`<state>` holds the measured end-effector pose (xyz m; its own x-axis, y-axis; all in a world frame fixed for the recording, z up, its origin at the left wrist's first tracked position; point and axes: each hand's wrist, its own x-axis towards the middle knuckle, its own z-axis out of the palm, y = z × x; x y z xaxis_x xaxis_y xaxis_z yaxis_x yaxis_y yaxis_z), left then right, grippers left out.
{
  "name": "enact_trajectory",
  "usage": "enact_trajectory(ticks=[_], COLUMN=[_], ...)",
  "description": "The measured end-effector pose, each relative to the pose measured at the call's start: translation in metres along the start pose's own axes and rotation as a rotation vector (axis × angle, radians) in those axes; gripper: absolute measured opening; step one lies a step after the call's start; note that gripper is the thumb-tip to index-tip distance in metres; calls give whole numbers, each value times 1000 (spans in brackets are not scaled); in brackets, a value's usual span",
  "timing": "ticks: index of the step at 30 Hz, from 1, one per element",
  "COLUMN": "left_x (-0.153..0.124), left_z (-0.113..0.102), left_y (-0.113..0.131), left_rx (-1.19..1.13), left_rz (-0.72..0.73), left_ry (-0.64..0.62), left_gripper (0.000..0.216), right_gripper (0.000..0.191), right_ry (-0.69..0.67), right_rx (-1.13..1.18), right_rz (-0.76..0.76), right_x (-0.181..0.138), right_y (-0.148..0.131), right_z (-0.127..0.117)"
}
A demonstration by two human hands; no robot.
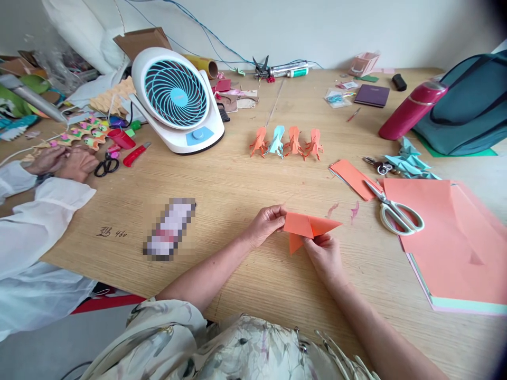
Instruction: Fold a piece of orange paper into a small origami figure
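Between my two hands is a partly folded piece of orange origami paper (pixel 300 224), with one pointed flap to the right and another hanging down. My left hand (pixel 267 224) pinches its left edge, thumb and fingers closed on it. At its lower right, my right hand (pixel 325 256) grips the paper from below, some fingers hidden behind it. Beyond the hands stands a row of several folded paper figures, orange ones such as this orange figure (pixel 293 141) and one light blue figure (pixel 276 141).
White-handled scissors (pixel 402 217) lie on orange paper sheets (pixel 443 237) at right, beside cut orange strips (pixel 352 178). A pink bottle (pixel 414 111) and teal bag (pixel 467 105) stand behind. A fan (pixel 178 100), a blurred-out flat object (pixel 170 229) and a co-worker's hands (pixel 69 161) are at left.
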<state>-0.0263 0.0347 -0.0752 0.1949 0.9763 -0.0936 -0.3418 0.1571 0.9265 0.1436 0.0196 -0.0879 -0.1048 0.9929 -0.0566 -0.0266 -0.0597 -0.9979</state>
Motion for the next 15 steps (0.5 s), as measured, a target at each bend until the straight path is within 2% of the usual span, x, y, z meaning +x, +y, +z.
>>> enact_trajectory(ticks=[15], left_x=[1], left_z=[-2], left_y=[-1], left_rx=[-46], left_rz=[-12], left_ry=[41], left_gripper=[33], right_gripper=[26], right_ry=[-17], right_rx=[-5], right_rz=[-39], right_x=[-3], right_y=[5], right_z=[1])
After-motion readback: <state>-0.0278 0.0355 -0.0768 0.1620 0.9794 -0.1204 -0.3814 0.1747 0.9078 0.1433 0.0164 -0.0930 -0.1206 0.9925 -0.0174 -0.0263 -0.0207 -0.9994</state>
